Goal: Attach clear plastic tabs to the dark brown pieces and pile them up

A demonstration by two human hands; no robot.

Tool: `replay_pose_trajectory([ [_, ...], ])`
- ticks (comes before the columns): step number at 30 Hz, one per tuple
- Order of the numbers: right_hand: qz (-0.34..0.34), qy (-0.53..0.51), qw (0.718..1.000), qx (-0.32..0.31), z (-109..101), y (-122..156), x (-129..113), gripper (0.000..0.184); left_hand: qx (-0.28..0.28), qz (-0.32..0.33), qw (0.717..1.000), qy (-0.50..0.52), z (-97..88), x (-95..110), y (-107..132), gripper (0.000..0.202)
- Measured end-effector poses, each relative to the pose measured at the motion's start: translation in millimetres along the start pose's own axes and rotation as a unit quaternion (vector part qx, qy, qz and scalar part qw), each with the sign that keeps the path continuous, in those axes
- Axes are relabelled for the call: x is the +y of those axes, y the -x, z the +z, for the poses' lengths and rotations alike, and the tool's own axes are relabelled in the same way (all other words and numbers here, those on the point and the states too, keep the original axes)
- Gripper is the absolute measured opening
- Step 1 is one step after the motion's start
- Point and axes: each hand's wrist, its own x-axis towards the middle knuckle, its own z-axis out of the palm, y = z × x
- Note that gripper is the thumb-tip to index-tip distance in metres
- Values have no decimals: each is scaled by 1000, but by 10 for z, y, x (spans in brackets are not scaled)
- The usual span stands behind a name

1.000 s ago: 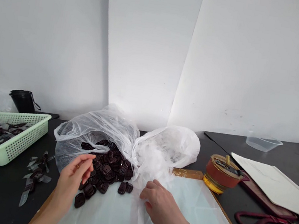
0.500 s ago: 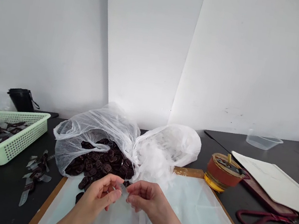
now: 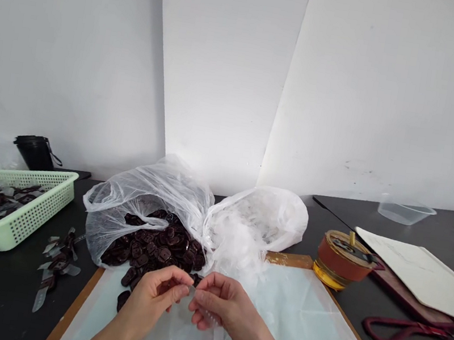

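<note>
Over the pale sheet, my left hand [image 3: 159, 297] pinches one end of a small clear plastic strap [image 3: 210, 318] between thumb and fingertips. My right hand [image 3: 222, 307] grips the same strap close by, and part of it shows below its fingers with a row of small marks. Just beyond my hands, dark brown plastic buckles [image 3: 164, 255] spill from a clear plastic bag [image 3: 105, 214]. Beside them a white bag [image 3: 288, 220] lies open with a heap of clear strips [image 3: 236, 246] at its mouth.
At left are a green basket [image 3: 29, 219] of buckles with straps, a small pile of the same pieces [image 3: 55, 263], and a black cup [image 3: 34, 151]. To the right sit an amber jar [image 3: 340, 260], red-handled scissors [image 3: 395, 331], an open notebook [image 3: 417, 275] and a clear tub [image 3: 405, 211].
My two hands have come closer together on the strap. More of the strap now shows below my right hand's fingers, and the view has shifted slightly.
</note>
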Motion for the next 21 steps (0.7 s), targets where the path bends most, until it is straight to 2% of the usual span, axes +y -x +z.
replay_pose_trajectory([
  [4,-5,13,998,68,-93,-39,-61,32,31,84,986,-142,27,12,-23,27],
  [8,-41,28,993,105,-141,-49,-116,27,14,118,953,-278,80,-37,-36,28],
  [13,-55,47,991,114,-119,-52,-92,28,-8,125,946,-298,99,-83,-47,27],
  [18,-80,61,988,118,-136,-95,-22,26,-18,105,939,-326,74,-4,-35,17],
  [21,-95,66,985,127,-143,-116,8,25,-12,90,936,-340,73,11,-33,20],
])
